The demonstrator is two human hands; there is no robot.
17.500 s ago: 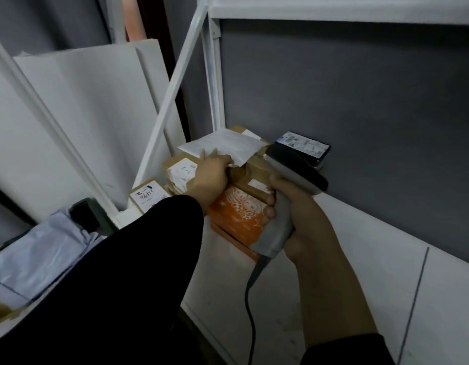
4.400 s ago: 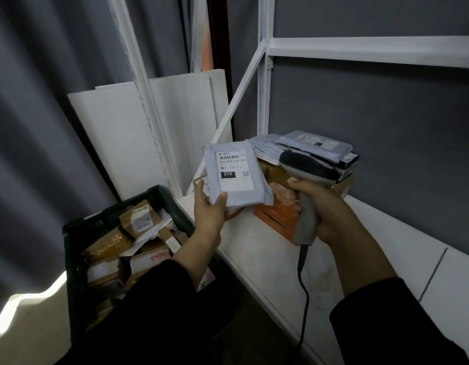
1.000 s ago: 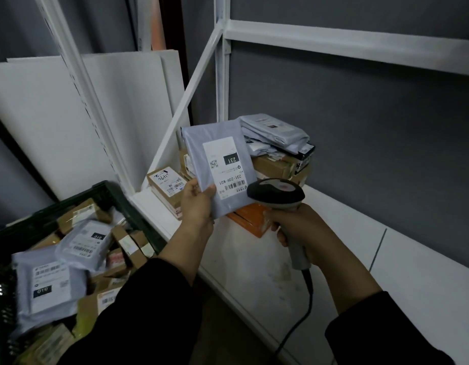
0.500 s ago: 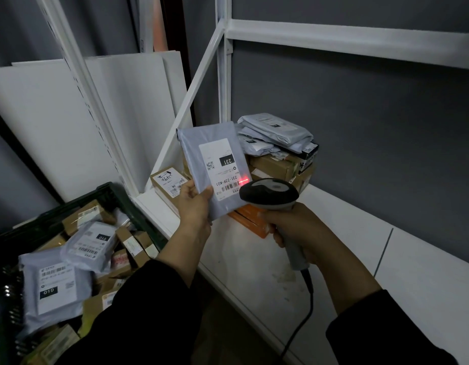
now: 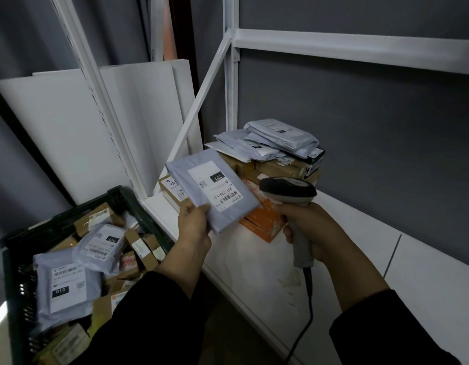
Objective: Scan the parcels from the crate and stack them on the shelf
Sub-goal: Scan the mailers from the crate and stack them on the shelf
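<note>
Our left hand [image 5: 193, 222] pinches the grey parcel [image 5: 212, 189] by its near edge in a closed grip, label up, long axis running away from us. The stack [image 5: 275, 151] on the shelf [image 5: 254, 264] lies just beyond, rightward. Our right hand [image 5: 309, 227] wraps its grip round the scanner [image 5: 287, 192].

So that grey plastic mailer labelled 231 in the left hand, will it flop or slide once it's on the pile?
Probably stiff: the grey plastic mailer juts out flat though the left hand grips only its lower corner. Likely light, for the same reason. Its smooth film could slide off the uneven heap of grey mailer bags on the white shelf.
</note>
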